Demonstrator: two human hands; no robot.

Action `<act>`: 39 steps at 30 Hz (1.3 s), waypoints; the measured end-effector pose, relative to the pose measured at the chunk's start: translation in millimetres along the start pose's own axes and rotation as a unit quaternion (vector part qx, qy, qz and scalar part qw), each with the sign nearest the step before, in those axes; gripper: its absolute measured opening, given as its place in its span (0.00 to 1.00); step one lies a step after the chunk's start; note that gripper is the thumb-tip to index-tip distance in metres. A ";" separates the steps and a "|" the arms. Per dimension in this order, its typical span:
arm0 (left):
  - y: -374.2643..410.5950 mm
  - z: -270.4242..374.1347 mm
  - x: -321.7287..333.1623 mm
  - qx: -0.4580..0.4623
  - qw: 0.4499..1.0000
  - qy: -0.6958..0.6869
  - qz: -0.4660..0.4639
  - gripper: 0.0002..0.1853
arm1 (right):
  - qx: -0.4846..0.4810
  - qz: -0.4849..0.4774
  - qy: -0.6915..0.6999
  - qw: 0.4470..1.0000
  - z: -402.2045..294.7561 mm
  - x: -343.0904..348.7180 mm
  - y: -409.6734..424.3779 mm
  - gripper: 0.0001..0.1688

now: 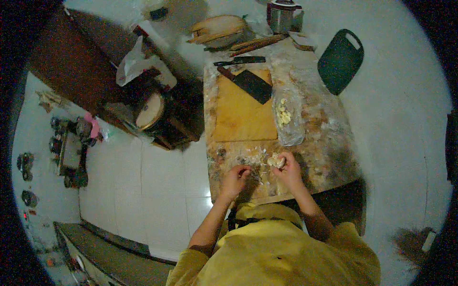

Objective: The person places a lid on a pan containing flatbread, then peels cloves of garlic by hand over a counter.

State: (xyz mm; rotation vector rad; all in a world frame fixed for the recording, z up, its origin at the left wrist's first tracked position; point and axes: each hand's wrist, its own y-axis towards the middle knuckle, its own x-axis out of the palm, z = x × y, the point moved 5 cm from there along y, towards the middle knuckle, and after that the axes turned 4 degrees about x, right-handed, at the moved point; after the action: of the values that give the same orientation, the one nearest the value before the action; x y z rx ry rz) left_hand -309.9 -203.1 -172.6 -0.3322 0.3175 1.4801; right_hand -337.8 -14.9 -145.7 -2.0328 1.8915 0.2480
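Observation:
My right hand (290, 173) grips a pale, partly broken garlic bulb (275, 161) between thumb and fingers, just above the worn wooden table (322, 153). To its left, my left hand (234, 181) hovers with thumb and fingertips curled together; whether something small is pinched there cannot be made out. Papery garlic skins (259, 157) lie scattered between and beyond the hands. Farther out, peeled garlic cloves (284, 116) rest on a clear plastic bag (291, 134). Beside the bag is a yellowish cutting board (245, 119), with a dark cleaver (252, 85) across its far end.
A black-handled knife (247, 60) lies past the cleaver. Wooden sticks (259, 44), a round wooden item (218, 30) and a metal pot (284, 18) stand at the far end. A dark green cutting board (341, 62) is off the table's right edge. A dark cabinet (68, 57) stands left.

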 end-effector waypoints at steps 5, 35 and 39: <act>7.8 96.4 -3.6 0.071 0.986 -0.146 -0.032 0.17 | -0.088 0.033 0.092 0.991 -75.8 -20.6 -35.8 0.29; 14.0 132.1 -8.9 0.184 0.982 0.021 -0.037 0.07 | 0.009 0.006 0.236 0.972 -94.5 -11.5 -49.1 0.23; 22.6 128.4 -16.8 0.151 0.982 -0.023 -0.107 0.08 | 0.086 -0.055 0.280 0.955 -82.4 -8.7 -36.1 0.22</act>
State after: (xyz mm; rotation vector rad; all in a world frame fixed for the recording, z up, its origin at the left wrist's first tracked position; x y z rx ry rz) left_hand -332.9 -165.0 -49.0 -0.0835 0.4491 1.2054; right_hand -311.9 -35.7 -61.6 -2.2316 1.9967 -0.5621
